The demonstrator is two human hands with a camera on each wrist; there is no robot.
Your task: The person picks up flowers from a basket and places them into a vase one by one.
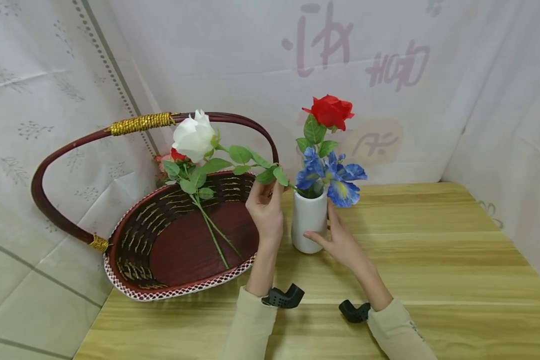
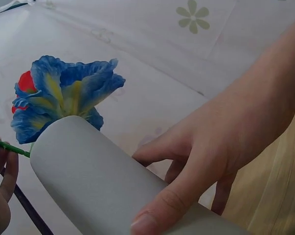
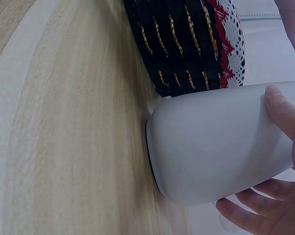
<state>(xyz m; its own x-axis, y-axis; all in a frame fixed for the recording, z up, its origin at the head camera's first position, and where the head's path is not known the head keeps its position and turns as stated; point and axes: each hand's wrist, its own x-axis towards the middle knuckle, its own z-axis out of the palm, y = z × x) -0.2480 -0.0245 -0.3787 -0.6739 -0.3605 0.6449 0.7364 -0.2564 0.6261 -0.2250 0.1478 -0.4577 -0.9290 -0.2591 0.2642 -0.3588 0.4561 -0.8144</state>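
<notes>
My left hand [image 1: 267, 212] pinches the green stem of a white rose [image 1: 194, 136] just left of the vase. The rose's head leans far left over the basket, while the stem's end reaches the vase mouth; in the left wrist view the stem [image 2: 12, 147] meets the rim. A white vase [image 1: 307, 225] stands upright on the table, holding a red rose [image 1: 330, 112] and a blue iris [image 1: 342, 180]. Around the vase's right side curls my right hand [image 1: 344, 245], thumb in front and fingers behind, as the right wrist view also shows the hand [image 3: 284, 196].
To the left is a dark red woven basket [image 1: 180, 289] with a tall arched handle [image 1: 49, 165]. More roses [image 1: 178, 155], red and pink, lie in it with crossed stems. The wooden table [image 1: 432, 280] extends right, and printed cloth [image 1: 234, 60] hangs behind.
</notes>
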